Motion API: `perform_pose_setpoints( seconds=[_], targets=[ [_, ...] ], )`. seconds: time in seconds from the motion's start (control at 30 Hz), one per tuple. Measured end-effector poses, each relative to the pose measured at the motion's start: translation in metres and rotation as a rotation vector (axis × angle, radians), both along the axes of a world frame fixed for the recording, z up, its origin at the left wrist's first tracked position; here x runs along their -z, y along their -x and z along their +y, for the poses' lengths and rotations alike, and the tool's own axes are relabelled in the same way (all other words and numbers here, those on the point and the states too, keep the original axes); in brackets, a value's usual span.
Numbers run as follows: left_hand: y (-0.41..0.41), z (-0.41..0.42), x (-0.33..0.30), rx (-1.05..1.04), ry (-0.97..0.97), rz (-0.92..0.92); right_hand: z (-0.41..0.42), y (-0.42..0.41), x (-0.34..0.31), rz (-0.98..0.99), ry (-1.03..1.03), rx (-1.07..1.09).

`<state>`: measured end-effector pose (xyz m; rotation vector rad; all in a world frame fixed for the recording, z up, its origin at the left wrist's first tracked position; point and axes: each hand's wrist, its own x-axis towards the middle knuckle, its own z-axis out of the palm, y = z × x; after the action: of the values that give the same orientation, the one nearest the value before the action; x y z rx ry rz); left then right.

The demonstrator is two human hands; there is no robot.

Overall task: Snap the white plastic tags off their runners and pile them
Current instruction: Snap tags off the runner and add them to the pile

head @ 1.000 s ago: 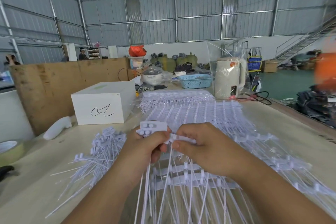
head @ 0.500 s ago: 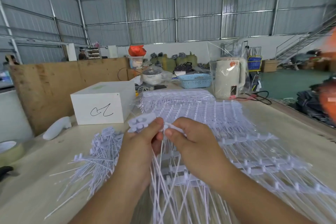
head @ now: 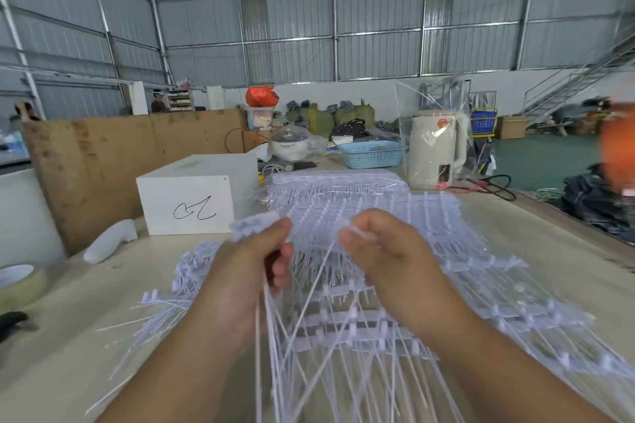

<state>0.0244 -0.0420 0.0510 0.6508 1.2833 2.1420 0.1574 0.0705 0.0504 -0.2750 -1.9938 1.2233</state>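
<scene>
Now our left hand (head: 254,261) grips tag heads, right hand (head: 381,251) pinches a strip; yank crooked and those tangled tags (head: 309,336) could scatter.

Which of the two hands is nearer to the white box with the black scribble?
Left. The left hand is just right of and nearer the camera than the white box; the right hand is farther right.

I see the left hand (head: 252,263) pinching a runner piece (head: 256,228) and the right hand (head: 381,247) pinching a tag (head: 357,233), apart; loose tags (head: 178,288) lie on the tabletop (head: 68,347) left of the left grip.
</scene>
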Motion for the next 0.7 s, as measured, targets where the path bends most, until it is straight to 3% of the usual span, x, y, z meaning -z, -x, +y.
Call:
perform_pose_setpoints(
  seconds=[0.1,0.33,0.53,0.7],
  targets=[
    [-0.012,0.005,0.005,0.069,0.116,0.092,-0.007,0.0,0.0,-0.108,-0.15,-0.149],
    [-0.018,0.0,0.009,0.158,0.155,0.202,0.0,-0.006,-0.001,-0.22,-0.176,-0.125],
    [-0.028,-0.001,0.006,0.289,0.058,0.388,0.0,-0.005,0.0,-0.244,-0.233,-0.189],
    [-0.027,0.003,0.01,0.192,0.099,0.388,0.0,-0.004,0.002,-0.252,-0.273,-0.209]
  ],
)
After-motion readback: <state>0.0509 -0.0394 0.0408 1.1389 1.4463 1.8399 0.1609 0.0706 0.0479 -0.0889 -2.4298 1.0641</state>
